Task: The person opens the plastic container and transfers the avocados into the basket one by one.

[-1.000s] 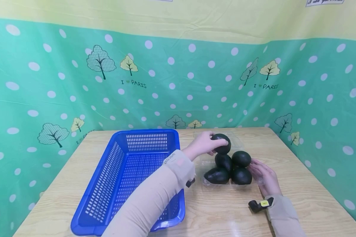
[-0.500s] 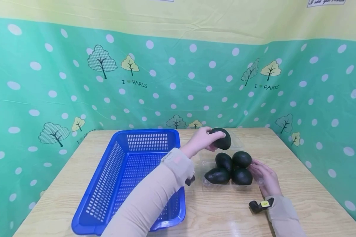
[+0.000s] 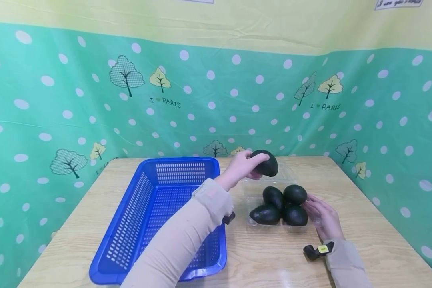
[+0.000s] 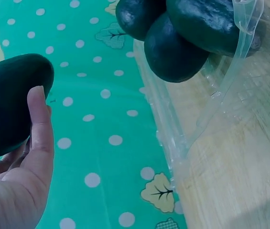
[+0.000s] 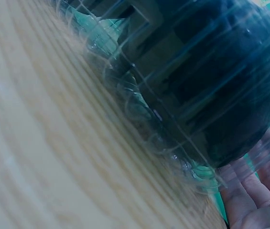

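Observation:
My left hand (image 3: pixel 242 167) grips a dark green-black avocado (image 3: pixel 270 164) by its left side, raised behind the clear plastic box (image 3: pixel 256 225). In the left wrist view the thumb lies along the near side of this avocado (image 4: pixel 8 102), apart from the others. Several more avocados (image 3: pixel 265 215) are piled in the box, two in front and two behind. My right hand (image 3: pixel 325 218) touches the box's right side with extended fingers. Through the clear wall in the right wrist view, one large avocado (image 5: pixel 216 86) lies close to these fingers (image 5: pixel 249 191).
A blue perforated basket (image 3: pixel 221 256) stands left of the box, with nothing visible inside; my left forearm crosses above it. The box's clear lid part (image 3: pixel 287 175) lies at the back. A polka-dot curtain (image 3: pixel 216 92) borders the wooden table (image 3: pixel 266 262).
My left hand has lifted the avocado off the pile and carried it slightly up and to the left, apart from the others. The right hand has stayed at the box.

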{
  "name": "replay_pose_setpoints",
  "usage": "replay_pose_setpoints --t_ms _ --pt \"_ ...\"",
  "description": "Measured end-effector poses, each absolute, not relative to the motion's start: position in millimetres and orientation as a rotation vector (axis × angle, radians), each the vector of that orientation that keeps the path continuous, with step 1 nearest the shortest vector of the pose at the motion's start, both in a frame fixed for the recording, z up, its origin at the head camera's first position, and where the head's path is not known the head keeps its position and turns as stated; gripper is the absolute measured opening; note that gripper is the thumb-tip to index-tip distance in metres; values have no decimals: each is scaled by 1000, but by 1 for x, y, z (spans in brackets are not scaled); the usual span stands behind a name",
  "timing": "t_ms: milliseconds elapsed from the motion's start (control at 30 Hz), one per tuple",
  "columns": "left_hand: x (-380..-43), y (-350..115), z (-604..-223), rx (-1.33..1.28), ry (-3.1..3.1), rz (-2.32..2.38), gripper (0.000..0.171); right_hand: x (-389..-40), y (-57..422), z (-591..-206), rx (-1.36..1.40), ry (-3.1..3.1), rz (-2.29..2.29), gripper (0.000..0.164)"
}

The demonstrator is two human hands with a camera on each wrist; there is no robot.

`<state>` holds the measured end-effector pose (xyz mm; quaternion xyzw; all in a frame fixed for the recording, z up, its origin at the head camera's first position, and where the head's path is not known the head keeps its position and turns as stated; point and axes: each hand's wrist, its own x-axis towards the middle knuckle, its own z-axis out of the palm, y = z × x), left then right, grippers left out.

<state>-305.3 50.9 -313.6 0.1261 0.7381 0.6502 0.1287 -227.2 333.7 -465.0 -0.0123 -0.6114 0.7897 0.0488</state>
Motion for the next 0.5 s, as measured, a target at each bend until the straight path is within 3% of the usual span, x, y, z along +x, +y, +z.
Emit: replay_pose_setpoints --t_ms 100,300,500 --pt "-305 48 -311 369 2144 1915 63 -227 333 -465 -46 -1876 2401 24" --pt "-305 42 -307 375 2129 1958 42 -227 333 -464 -40 -1877 2406 25" --pt "-303 37 -302 345 2116 1999 43 -226 334 -464 -4 -1844 2435 27"
